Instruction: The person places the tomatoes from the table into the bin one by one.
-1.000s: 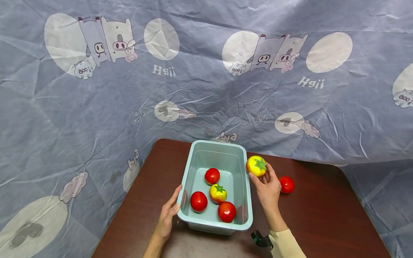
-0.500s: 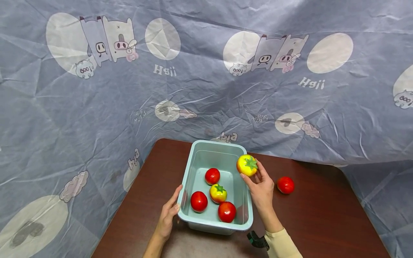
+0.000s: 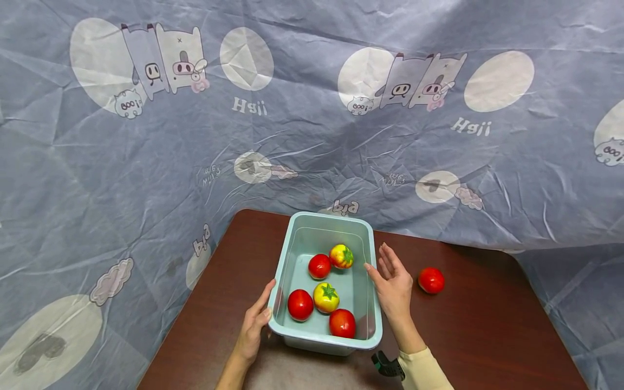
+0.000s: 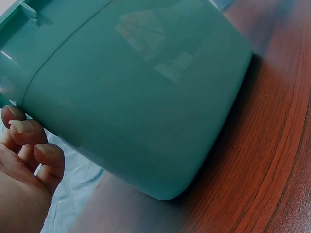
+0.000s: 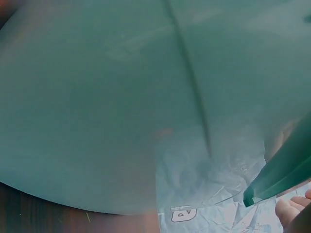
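In the head view, my left hand [image 3: 252,327] grips the left rim of a pale green plastic bin [image 3: 325,342]. Its curled fingers [image 4: 46,149] show against the bin wall [image 4: 131,107] in the left wrist view. My right hand [image 3: 396,287] is over the bin's right rim, holding nothing, fingers spread. A yellow-red tomato [image 3: 341,256] with a green leafy top lies inside against a red tomato [image 3: 319,266]. Nearer are another yellow-red tomato [image 3: 325,299] and two red ones, a left tomato [image 3: 300,305] and a right tomato [image 3: 342,323].
One red tomato [image 3: 431,280] lies on the brown table [image 3: 478,325], right of my right hand. A grey-blue printed cloth [image 3: 312,135] hangs behind and beside the table. A dark band [image 3: 387,365] is at my right wrist.
My right hand has moved left over the bin's rim and let go of a yellow-red tomato, which now lies inside. The other yellow-red tomato has shifted slightly. My left hand stays put.
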The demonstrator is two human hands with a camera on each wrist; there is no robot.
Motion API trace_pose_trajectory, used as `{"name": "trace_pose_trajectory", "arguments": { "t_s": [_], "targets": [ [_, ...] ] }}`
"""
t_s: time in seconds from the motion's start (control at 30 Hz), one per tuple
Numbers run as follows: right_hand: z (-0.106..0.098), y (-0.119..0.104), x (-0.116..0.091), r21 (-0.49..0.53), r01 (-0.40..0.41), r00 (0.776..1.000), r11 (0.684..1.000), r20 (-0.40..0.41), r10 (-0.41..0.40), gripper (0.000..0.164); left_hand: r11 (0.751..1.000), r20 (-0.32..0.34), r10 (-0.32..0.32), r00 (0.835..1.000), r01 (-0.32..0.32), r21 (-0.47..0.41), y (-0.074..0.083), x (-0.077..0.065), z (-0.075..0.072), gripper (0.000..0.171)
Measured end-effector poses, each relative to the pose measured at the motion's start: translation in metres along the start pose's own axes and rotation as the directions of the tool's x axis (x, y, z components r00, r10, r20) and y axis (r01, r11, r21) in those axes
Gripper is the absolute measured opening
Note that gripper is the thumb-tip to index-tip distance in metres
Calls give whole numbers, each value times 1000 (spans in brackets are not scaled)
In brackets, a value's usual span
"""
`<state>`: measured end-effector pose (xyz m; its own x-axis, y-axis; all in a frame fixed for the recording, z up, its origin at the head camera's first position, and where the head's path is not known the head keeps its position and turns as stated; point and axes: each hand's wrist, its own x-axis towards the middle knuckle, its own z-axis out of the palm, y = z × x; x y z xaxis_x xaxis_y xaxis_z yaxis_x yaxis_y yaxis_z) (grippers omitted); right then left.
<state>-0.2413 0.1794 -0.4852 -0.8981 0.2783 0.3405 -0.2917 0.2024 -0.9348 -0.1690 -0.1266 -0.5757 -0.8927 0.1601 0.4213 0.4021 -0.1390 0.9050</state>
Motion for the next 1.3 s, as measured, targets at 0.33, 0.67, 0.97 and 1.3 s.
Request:
{"name": "trace_pose_trajectory", "arguments": {
  "t_s": [0.33, 0.67, 0.97, 1.3],
  "targets": [
    [-9, 13, 2, -32, -35, 998, 999, -54, 33, 61, 1000, 4, 0, 1000, 0, 0, 0, 1, 0, 56],
    [-33, 61, 19, -101, -130, 984, 986, -138, 116, 57, 1000, -5, 23, 1000, -23, -14, 0, 2, -2, 57],
    [-81, 100, 47, -255, -192, 967, 948, -214, 138, 53, 1000, -4, 1, 1000, -1, -9, -2, -1, -1, 57],
    [-115, 123, 51, -338, -313, 929, 888, -303, 212, 53, 1000, 2, 12, 1000, -12, -1, -1, -1, -1, 57]
  ]
}}
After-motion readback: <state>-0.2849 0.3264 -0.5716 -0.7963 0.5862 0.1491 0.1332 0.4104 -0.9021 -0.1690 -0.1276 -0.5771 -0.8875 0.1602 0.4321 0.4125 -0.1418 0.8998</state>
